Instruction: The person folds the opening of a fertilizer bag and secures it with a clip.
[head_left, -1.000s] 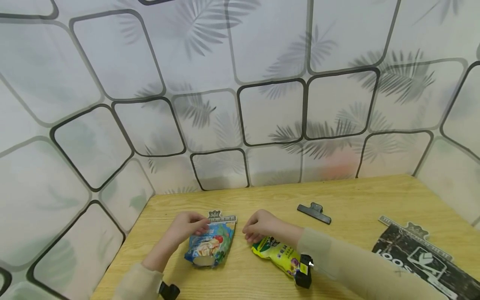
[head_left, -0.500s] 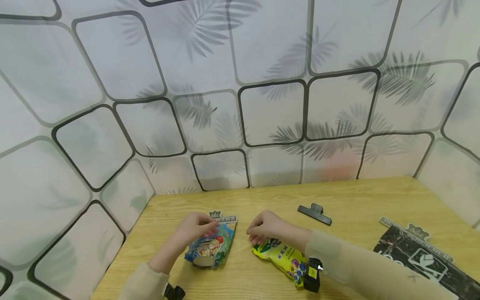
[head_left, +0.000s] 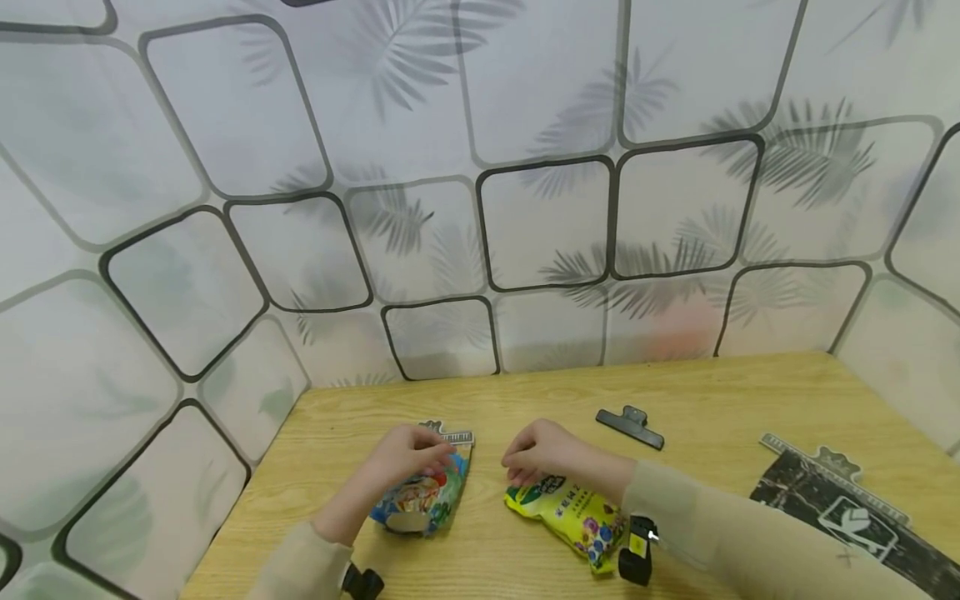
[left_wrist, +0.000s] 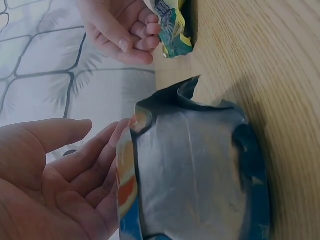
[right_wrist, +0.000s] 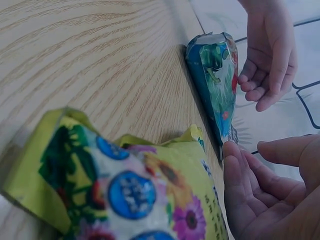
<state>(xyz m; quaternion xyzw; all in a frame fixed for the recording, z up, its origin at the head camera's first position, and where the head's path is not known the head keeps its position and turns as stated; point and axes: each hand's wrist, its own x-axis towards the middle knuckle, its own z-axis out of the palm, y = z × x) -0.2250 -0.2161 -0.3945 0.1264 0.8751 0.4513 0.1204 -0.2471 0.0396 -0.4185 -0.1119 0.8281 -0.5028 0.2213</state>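
My left hand hovers over a blue printed snack bag, its fingers loosely bent around nothing. A flat clip with piano-key print grips the bag's far end. In the left wrist view the bag's silvery bottom faces the camera, fingertips right at its edge. To the right, my right hand is over the far end of a yellow bag with flower pictures. The right wrist view has its fingers relaxed beside the yellow bag, thumb apart, nothing between them.
Behind both bags lies a black clip on the wooden table. At the right, a black marbled bag has another printed clip along its far edge. A patterned wall covering rises behind the table.
My left hand has drifted right across the blue bag, covering more of its clip. My right hand has shifted slightly right, showing more of the yellow bag. Bags and clips stay put.
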